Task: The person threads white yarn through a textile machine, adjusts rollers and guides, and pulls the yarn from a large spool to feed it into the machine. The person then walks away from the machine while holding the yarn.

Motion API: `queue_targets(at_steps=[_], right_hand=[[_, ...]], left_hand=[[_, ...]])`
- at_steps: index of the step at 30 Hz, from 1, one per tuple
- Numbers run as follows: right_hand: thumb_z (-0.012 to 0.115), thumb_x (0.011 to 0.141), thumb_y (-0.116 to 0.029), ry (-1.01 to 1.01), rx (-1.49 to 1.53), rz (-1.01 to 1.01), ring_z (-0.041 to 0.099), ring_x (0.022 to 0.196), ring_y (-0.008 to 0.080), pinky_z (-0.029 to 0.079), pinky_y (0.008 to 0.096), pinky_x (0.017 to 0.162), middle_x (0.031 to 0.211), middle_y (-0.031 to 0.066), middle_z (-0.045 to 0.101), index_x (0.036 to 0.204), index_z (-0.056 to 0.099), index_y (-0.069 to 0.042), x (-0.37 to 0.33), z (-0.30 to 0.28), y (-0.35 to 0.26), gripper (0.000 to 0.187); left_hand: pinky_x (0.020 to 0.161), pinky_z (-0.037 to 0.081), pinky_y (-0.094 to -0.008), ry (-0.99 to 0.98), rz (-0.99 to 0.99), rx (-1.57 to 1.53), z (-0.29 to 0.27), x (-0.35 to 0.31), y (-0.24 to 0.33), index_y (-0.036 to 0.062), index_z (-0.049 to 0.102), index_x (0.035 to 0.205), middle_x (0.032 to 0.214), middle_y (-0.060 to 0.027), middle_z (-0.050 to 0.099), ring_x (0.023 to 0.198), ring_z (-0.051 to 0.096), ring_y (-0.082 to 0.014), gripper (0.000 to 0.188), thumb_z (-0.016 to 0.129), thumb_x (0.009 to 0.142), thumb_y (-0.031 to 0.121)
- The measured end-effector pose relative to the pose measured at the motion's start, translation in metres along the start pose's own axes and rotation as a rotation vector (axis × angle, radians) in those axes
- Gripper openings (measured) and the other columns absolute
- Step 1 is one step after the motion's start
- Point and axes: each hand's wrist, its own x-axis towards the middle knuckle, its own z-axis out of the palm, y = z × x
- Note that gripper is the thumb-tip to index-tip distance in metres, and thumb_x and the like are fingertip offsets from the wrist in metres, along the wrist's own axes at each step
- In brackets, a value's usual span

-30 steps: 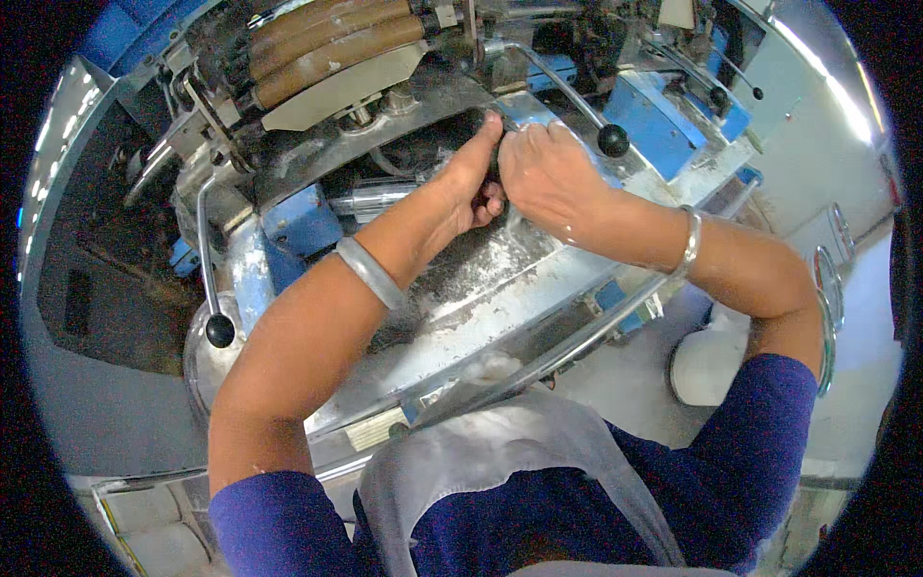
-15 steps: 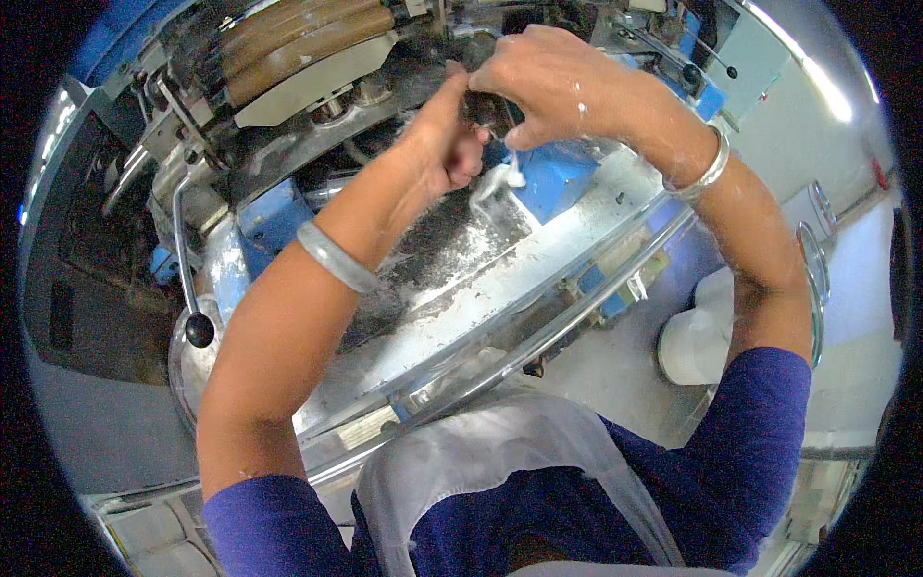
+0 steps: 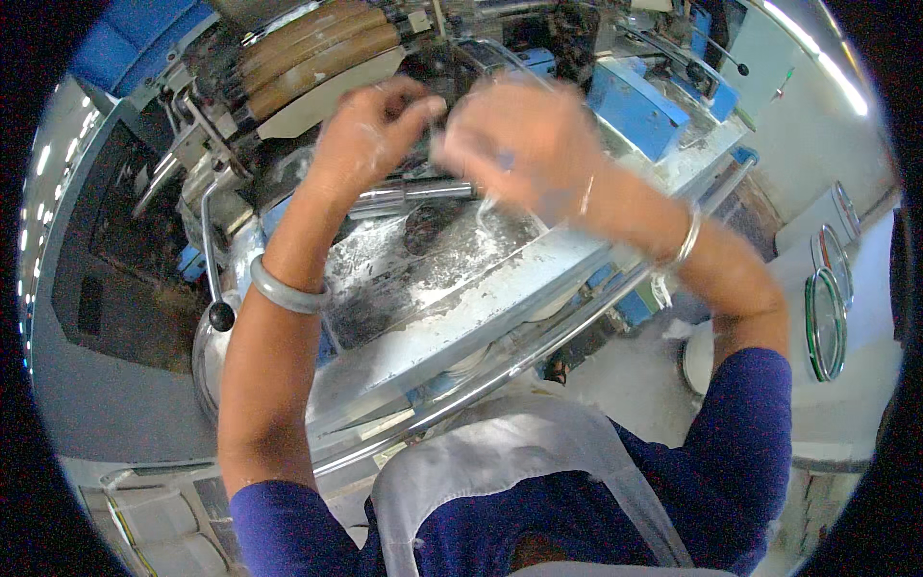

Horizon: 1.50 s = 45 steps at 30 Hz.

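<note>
fingers (image 3: 417, 117) of both hands (image 3: 361, 144) above powdery machine (image 3: 433, 337)

Steel rod (image 3: 409, 198) | shiny, cylindrical, stepped in width | lay nearly level, right end slightly higher | upper middle of frame

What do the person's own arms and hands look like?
The left hand and right hand are ungloved. Both short sleeves are deep blue-purple. A thick grey bangle circles the left forearm; a slimmer silvery bangle circles the right.
</note>
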Motion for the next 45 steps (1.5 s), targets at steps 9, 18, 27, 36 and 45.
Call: queue_targets(at_steps=[9,18,27,36,45], right_hand=[[0.051,0.095,-0.042,0.313,2.038,1.813,0.058,0.068,0.0144,0.048,0.0232,0.056,0.095,0.0153,0.065,0.103,0.051,-0.002,-0.061,0.136,-0.04,0.041],[0.053,0.095,-0.038,0.675,2.071,1.874,0.05,0.059,0.0132,0.044,0.0217,0.049,0.077,0.0068,0.056,0.096,0.05,-0.006,-0.061,0.154,-0.027,0.032],[0.045,0.097,-0.019,0.677,1.947,1.878,0.059,0.059,0.0179,0.053,0.0247,0.05,0.093,0.0213,0.066,0.09,0.048,-0.009,-0.035,0.172,0.004,0.012],[0.05,0.097,-0.03,0.56,2.072,1.784,0.034,0.041,0.0075,0.026,0.0229,0.037,0.053,-0.0062,0.042,0.076,0.047,-0.018,-0.047,0.182,-0.003,0.025],[0.05,0.096,-0.023,0.289,1.699,1.812,0.038,0.04,0.0095,0.031,0.0238,0.038,0.056,-0.0031,0.05,0.072,0.051,-0.015,-0.019,0.187,0.033,0.026]], left_hand=[[0.069,0.048,-0.0279,0.446,-0.08,-0.304,-0.026,0.006,-0.007,0.0001,0.068,0.096,0.081,-0.011,0.07,0.073,0.064,-0.0147,0.042,0.063,0.086,0.04],[0.072,0.049,-0.0316,0.423,-0.089,-0.141,-0.032,0.007,-0.02,0.0056,0.07,0.095,0.079,-0.0106,0.071,0.074,0.067,-0.0208,0.041,0.062,0.083,0.045],[0.074,0.049,-0.0348,0.468,-0.044,-0.104,-0.028,0.013,-0.021,0.0055,0.07,0.096,0.079,-0.013,0.07,0.075,0.067,-0.0256,0.042,0.062,0.082,0.044],[0.07,0.049,-0.0317,0.477,-0.062,-0.037,-0.032,0.006,-0.016,0.0057,0.07,0.1,0.08,-0.011,0.071,0.073,0.067,-0.0198,0.038,0.063,0.085,0.04],[0.071,0.049,-0.031,0.414,-0.066,-0.042,-0.027,0.012,-0.023,0.0042,0.069,0.098,0.077,-0.0105,0.07,0.071,0.066,-0.0183,0.036,0.064,0.085,0.038]])
